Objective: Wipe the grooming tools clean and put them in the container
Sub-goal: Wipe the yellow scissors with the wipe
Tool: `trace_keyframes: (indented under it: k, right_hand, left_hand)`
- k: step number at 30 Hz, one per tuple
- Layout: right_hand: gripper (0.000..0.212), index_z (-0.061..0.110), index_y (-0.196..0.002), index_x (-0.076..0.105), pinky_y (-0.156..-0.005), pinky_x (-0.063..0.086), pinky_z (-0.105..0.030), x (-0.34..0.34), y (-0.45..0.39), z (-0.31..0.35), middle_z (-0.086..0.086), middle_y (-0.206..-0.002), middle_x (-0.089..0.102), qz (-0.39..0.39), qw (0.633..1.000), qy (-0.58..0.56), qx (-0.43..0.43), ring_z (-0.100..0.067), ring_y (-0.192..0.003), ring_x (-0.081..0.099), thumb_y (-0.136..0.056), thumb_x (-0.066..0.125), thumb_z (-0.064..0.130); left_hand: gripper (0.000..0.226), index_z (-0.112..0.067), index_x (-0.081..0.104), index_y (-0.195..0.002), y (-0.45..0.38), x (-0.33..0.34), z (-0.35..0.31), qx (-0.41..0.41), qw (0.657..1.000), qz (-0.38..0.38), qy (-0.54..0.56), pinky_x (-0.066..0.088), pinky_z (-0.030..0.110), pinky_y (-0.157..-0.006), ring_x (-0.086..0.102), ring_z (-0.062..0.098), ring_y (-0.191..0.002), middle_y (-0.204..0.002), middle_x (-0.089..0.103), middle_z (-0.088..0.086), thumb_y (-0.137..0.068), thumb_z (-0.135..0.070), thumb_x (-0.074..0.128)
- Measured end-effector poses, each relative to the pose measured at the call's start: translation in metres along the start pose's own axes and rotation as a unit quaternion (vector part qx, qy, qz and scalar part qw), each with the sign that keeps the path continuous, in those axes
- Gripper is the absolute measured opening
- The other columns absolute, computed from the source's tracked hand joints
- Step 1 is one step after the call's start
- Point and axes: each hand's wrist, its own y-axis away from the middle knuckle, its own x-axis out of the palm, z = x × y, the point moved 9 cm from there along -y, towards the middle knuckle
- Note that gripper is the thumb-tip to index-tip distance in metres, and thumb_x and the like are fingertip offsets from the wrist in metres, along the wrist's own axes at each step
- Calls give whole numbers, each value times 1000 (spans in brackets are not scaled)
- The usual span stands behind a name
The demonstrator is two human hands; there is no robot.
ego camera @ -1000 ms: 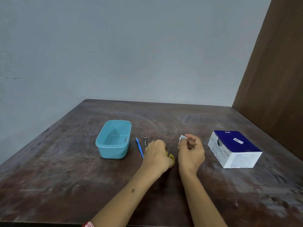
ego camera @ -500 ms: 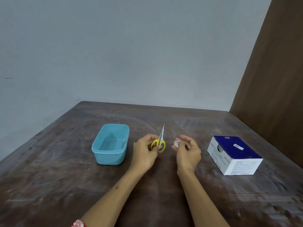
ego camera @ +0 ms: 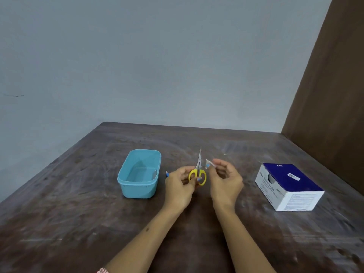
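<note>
I see a scuffed dark brown wooden table [ego camera: 78,223], with a blue-and-white cardboard box [ego camera: 288,187] at right and an open light-blue plastic container [ego camera: 140,174] at left. My left hand [ego camera: 180,187] grips the small yellow-handled scissors [ego camera: 198,172] upright by the loops, just right of the container. My right hand [ego camera: 224,179] pinches a small white wipe [ego camera: 208,164] beside the blades. Behind the left hand, only the tip of a blue tool [ego camera: 167,173] shows.
</note>
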Motion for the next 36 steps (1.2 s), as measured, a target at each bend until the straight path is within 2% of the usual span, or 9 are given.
trace_keyframes:
  k: [4, 6, 8, 14, 19, 24, 27, 31, 36]
  right_hand:
    - [14, 14, -84, 68, -61, 47, -5, 10, 12, 19, 10, -73, 68, 40, 996, 35, -72, 2, -65, 65, -79, 69, 1]
    - [12, 14, -87, 66, -57, 49, -10, 11, 15, 22, 5, -76, 70, 49, 995, 32, -84, -3, -61, 66, -82, 66, 3]
    - [11, 16, -88, 65, -54, 52, -16, 12, 17, 24, 2, -76, 71, 55, 993, 40, -100, -6, -56, 67, -86, 62, 6]
    - [14, 18, -87, 69, -73, 54, -19, 13, 15, 21, 12, -79, 70, 63, 990, 68, -104, 0, -78, 67, -79, 71, 6]
    - [20, 23, -85, 70, -68, 50, -10, 13, 14, 18, 17, -76, 67, 67, 994, 55, -72, 4, -74, 64, -79, 72, 4]
    - [16, 12, -96, 70, -52, 45, -6, 7, 13, 22, 4, -83, 68, 43, 997, 21, -60, 11, -61, 61, -84, 65, 2]
    - [12, 9, -93, 71, -54, 41, -2, 7, 14, 22, 0, -82, 70, 41, 996, 32, -69, 11, -64, 61, -85, 63, 3]
    - [17, 14, -92, 71, -55, 44, -4, 11, 14, 17, 7, -79, 67, 52, 996, 44, -58, 10, -64, 61, -87, 61, 2]
    - [14, 18, -94, 71, -48, 45, -10, 8, 11, 13, 12, -72, 66, 39, 998, 15, -39, 2, -50, 58, -89, 60, 10]
  left_hand:
    - [31, -16, 68, -104, 2, 2, -5, 17, 1000, 17, 15, 59, 31, -74, 69, 16, -84, -88, 73, 4, -81, 3, 66]
    - [32, -11, 67, -110, 3, 1, -9, 28, 999, 21, 11, 54, 13, -67, 66, 10, -82, -91, 71, 4, -82, 4, 64]
    - [35, -8, 64, -115, 3, 0, -11, 30, 999, 20, 1, 50, 7, -63, 64, 5, -80, -93, 69, 4, -82, 3, 64]
    - [28, -12, 70, -104, 0, 2, -6, 17, 997, 32, 61, 58, 33, -76, 69, 22, -89, -93, 72, 13, -84, 5, 61]
    - [30, -16, 69, -102, 0, 8, -5, 6, 995, 65, 78, 57, 25, -69, 69, 15, -81, -86, 72, 9, -83, 6, 61]
    - [31, -4, 65, -111, 4, 15, -10, 6, 992, 102, 67, 53, 13, -63, 68, 2, -74, -86, 71, 5, -82, 6, 63]
    - [28, -2, 66, -108, 6, 14, -12, 5, 993, 92, 68, 52, 12, -59, 68, 1, -70, -83, 70, 2, -82, 8, 61]
    - [27, -7, 67, -107, 3, 7, -8, 0, 997, 63, 51, 57, 21, -67, 71, 11, -81, -89, 73, 3, -82, 5, 63]
    - [30, -6, 66, -112, 4, 11, -10, 16, 997, 76, -15, 57, 27, -81, 69, 11, -88, -95, 73, 5, -83, 0, 64]
